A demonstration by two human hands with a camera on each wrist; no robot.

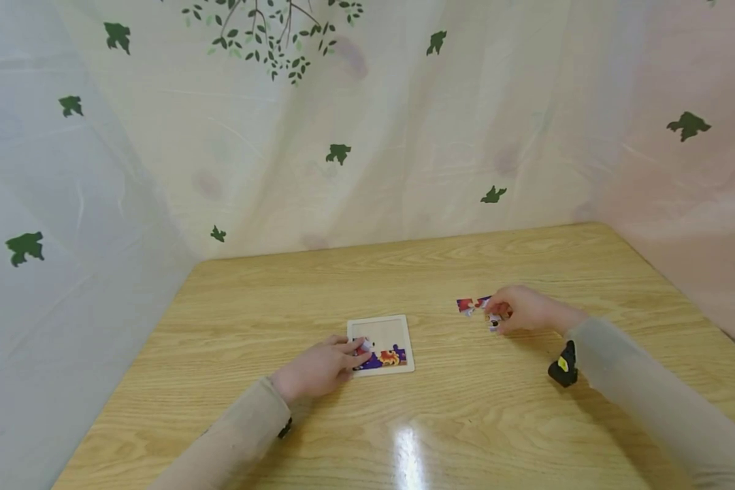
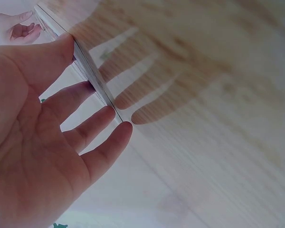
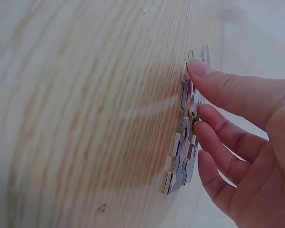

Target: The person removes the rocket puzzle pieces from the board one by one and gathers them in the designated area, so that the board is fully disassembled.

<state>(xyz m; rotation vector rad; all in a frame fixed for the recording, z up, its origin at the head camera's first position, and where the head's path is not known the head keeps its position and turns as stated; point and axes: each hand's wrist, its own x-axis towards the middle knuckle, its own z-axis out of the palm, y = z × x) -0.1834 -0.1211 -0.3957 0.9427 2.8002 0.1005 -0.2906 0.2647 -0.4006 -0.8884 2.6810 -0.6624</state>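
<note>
A small jigsaw tray [image 1: 411, 340] with a pale rim lies on the table, purple and orange pieces [image 1: 389, 358] along its near side. My left hand [image 1: 315, 367] rests at the tray's left side, fingers fairly straight and reaching over the rim onto the pieces. In the left wrist view, the thumb and fingertips [image 2: 109, 116] touch along the tray's edge. Farther right, my right hand [image 1: 523, 311] has its thumb and curled fingers about a white jigsaw piece [image 1: 494, 322]. From the right wrist, the thumb [image 3: 202, 69] meets the piece's near edge, with fingers opposite.
Red and purple loose jigsaw pieces [image 1: 467, 305] lie beside the right fingers, and more pieces [image 3: 173, 178] show flat in the right wrist view. The wooden table [image 1: 269, 292] ends at a pale curtain [image 1: 392, 190] printed with leaves. A black wrist device [image 1: 563, 366] hangs below the right sleeve.
</note>
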